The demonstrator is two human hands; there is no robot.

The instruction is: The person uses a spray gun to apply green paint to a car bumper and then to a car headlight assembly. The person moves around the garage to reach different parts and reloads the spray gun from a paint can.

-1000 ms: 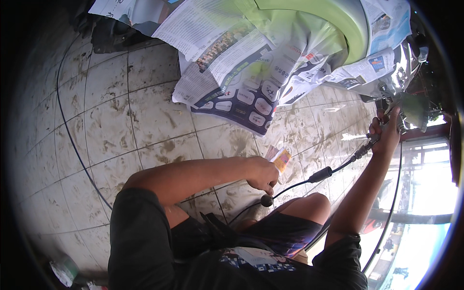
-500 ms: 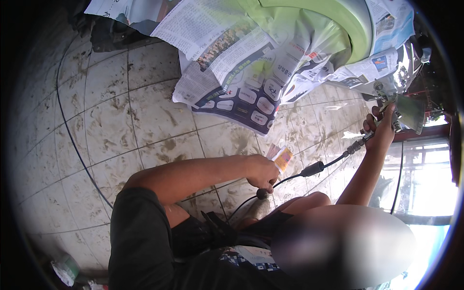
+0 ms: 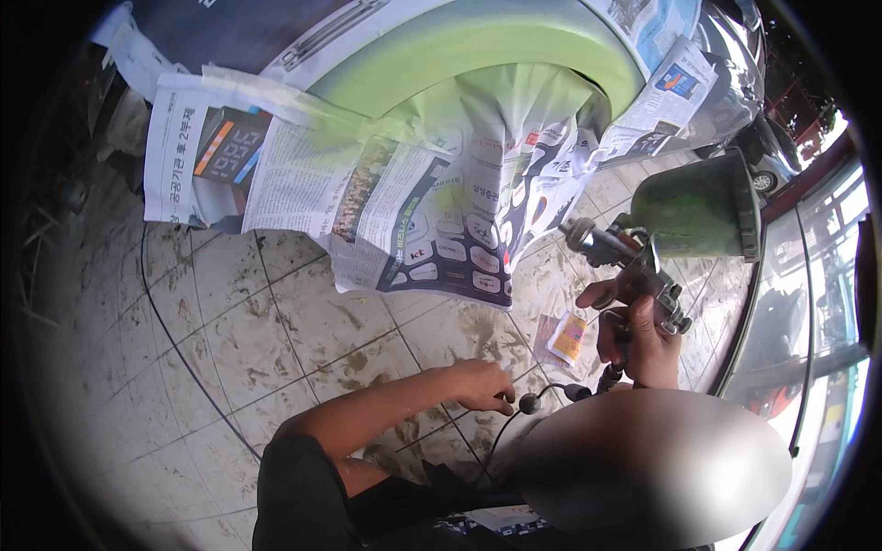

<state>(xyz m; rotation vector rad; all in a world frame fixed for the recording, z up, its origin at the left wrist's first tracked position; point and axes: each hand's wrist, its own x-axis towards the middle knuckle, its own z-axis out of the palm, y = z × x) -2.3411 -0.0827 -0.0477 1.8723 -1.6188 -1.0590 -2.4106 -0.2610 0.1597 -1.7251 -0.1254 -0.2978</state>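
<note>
My right hand is wrapped round the handle of a metal spray gun, one finger stretched toward the trigger. A green-tinted paint cup is fixed to the gun, and its nozzle points left at the masked panel. From the handle a dark air hose runs down with a round black ball on it. Just left of that ball hangs my left hand, fingers curled and apparently nothing in them. Ahead, a light green wheel arch curves above newspaper sheets bearing green overspray.
A small orange-and-white packet lies on the smudged tile floor. A thin black cable crosses the floor at left. Glass panes stand along the right, and a parked car shows beyond the paint cup.
My right hand has brought the spray gun inward from the far right. My left hand has come off the hose beside the ball. The view has shifted, showing more of the masked panel.
</note>
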